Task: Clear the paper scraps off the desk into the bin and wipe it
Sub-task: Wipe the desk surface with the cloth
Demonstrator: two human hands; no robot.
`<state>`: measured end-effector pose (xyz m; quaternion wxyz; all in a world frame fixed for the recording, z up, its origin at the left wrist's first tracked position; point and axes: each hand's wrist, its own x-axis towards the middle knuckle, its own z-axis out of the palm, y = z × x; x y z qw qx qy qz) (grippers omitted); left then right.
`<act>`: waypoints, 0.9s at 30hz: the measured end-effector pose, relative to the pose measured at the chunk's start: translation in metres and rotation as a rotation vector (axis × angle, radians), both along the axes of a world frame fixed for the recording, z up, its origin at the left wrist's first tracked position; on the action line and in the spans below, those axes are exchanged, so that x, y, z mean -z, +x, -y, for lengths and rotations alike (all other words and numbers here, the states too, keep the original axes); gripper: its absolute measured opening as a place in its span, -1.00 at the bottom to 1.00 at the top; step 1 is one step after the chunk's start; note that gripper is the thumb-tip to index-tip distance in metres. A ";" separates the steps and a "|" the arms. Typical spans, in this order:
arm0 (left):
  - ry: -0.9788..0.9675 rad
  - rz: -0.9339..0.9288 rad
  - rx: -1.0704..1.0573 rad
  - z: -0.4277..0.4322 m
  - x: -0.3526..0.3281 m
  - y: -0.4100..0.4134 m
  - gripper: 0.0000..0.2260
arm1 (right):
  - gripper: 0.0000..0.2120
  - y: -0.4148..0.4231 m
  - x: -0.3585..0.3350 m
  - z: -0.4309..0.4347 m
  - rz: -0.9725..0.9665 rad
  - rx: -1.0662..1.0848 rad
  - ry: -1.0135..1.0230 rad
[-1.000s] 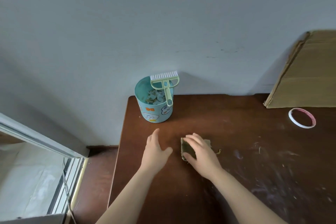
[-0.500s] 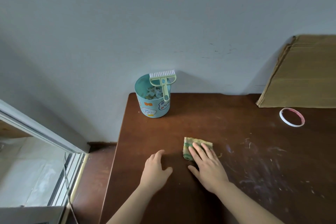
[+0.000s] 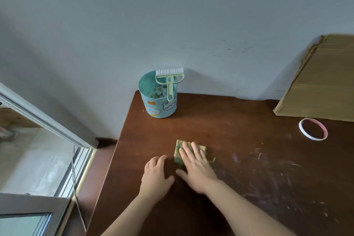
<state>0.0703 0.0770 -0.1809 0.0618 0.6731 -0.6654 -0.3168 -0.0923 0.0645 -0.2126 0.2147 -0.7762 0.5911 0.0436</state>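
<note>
A small teal bin with cartoon stickers stands at the far left corner of the brown desk. Paper scraps lie inside it, and a pale green brush leans on its rim. A yellow-green cloth lies flat on the desk near the middle. My right hand presses down on the cloth with straight fingers. Just left of it, my left hand rests flat on the bare wood. White streaks and marks cover the desk surface to the right.
A roll of tape lies at the right, in front of a flattened cardboard box leaning on the wall. The desk's left edge drops to a floor and a window frame.
My right hand went from gripping the folded cloth to laying it flat and pressing on it. My left hand slid back toward me and settled on the desk.
</note>
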 end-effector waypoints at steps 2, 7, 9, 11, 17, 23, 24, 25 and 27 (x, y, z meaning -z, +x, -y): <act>0.005 0.001 -0.056 0.000 -0.002 -0.009 -0.44 | -0.34 -0.010 0.003 -0.025 0.037 -0.069 -0.022; -0.023 -0.049 -0.151 -0.013 -0.006 -0.026 -0.47 | -0.37 -0.060 0.007 -0.027 -0.051 0.031 -0.071; -0.023 -0.059 -0.140 -0.024 -0.006 -0.028 -0.48 | -0.38 -0.071 0.007 -0.004 -0.120 0.134 -0.055; -0.009 -0.059 -0.126 -0.035 -0.004 -0.026 -0.48 | -0.38 -0.067 0.005 0.018 -0.154 0.194 -0.008; -0.037 -0.058 -0.061 -0.042 -0.001 -0.012 -0.48 | -0.34 -0.015 0.005 -0.005 -0.073 -0.021 -0.017; -0.012 -0.151 -0.011 -0.034 -0.004 0.005 -0.47 | -0.38 -0.029 0.004 -0.041 -0.083 -0.003 -0.054; -0.015 -0.162 -0.007 -0.034 -0.004 0.009 -0.48 | -0.40 -0.032 0.003 -0.034 -0.101 0.072 -0.045; -0.019 -0.171 -0.007 -0.034 -0.005 0.014 -0.48 | -0.40 -0.033 0.002 -0.024 -0.114 0.145 -0.024; -0.027 -0.181 -0.011 -0.035 -0.005 0.023 -0.49 | -0.39 -0.025 0.002 -0.005 -0.132 0.255 0.022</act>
